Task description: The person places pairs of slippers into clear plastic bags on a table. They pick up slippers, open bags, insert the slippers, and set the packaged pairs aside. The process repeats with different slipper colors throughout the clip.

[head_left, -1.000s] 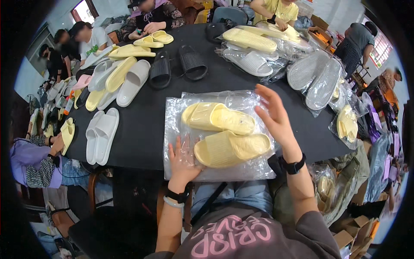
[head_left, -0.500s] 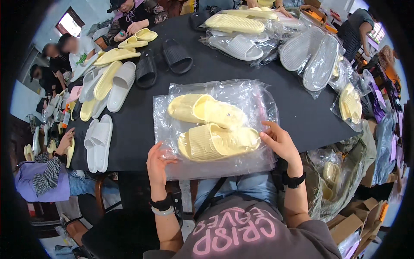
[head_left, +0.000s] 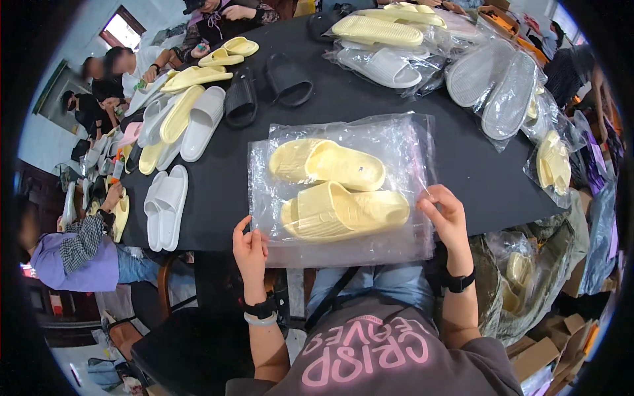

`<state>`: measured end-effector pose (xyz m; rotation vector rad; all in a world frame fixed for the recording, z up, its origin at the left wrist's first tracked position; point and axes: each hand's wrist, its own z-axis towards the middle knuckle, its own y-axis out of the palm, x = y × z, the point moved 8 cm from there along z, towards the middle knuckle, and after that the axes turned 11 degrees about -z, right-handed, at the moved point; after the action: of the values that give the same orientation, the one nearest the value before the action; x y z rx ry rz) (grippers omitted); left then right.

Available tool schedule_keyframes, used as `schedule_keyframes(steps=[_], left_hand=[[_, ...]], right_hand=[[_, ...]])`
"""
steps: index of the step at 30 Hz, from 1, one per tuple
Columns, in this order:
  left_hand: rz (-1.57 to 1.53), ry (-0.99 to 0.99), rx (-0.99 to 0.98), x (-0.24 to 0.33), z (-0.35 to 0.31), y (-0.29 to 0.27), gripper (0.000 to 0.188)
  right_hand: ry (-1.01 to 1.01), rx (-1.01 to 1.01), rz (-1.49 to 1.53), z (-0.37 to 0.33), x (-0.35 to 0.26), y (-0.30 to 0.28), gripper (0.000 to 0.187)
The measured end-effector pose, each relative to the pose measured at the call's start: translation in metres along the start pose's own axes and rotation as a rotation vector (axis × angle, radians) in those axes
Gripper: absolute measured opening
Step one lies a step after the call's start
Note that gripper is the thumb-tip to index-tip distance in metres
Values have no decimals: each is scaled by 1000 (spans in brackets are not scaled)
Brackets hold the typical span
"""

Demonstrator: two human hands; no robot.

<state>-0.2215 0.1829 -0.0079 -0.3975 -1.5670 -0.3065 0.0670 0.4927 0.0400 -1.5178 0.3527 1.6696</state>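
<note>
Your left hand (head_left: 251,249) and right hand (head_left: 447,216) are gripping, fingers pinched, the clear bag (head_left: 343,191) of yellow slippers (head_left: 343,210) lying at the black bench (head_left: 403,105) near edge, amid a crowded workroom

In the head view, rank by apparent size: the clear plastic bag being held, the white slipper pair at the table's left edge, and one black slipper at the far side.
1. Clear plastic bag, plainly largest; both hands grip its near edge.
2. White slipper pair.
3. Black slipper, smallest, though it lies farther from the camera, so this is unsure.
</note>
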Motion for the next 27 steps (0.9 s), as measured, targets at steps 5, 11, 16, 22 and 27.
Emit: schedule_keyframes(steps=[5,11,16,22,27], left_hand=[[126,37,20,-4,-8,-13,36],[712,296,-33,33,-13,-2,42],[411,401,-158,33,7,28,43],[265,295,-236,7,26,48,45],[274,306,-244,-3,22,52,46]], right_hand=[[-15,-169,300,-23,1,7,11],[126,-541,307,-4,-1,5,27],[-193,-851,-222,44,-27,51,41],[-506,-911,-331,70,-58,121,44],[-767,-931,-565,66,-21,170,32]])
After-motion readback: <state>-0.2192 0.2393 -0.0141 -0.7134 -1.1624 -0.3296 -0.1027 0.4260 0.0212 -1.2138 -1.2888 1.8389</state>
